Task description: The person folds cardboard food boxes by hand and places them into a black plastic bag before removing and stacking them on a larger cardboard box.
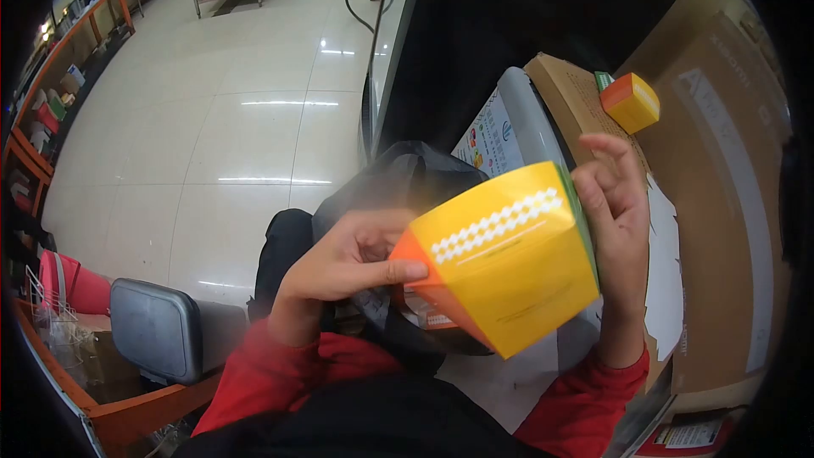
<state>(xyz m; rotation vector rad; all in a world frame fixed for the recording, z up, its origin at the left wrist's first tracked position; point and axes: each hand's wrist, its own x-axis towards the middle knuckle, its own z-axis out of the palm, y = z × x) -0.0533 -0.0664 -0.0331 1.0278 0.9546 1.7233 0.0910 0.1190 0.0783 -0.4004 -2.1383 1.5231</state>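
Observation:
A yellow cardboard food box (pixel 517 263) with orange and green sides and a white diamond pattern is up in front of my body, tilted. My left hand (pixel 352 259) grips it by the orange side, thumb on the near face and fingers behind. On the other side, my right hand (pixel 615 212) is raised right at the green side, its fingers bent and apart, not wrapped round the box. Below the box is a black plastic bag (pixel 398 178), partly hidden, with printed pieces showing inside its opening.
Another orange and yellow box (pixel 632 103) sits on a brown carton (pixel 564 89) at the right. Beside that carton is a grey-lidded bin (pixel 530 123). A large carton (pixel 725 203) stands at far right. To the left are a grey bin (pixel 157 331) and a pink bucket (pixel 76 284).

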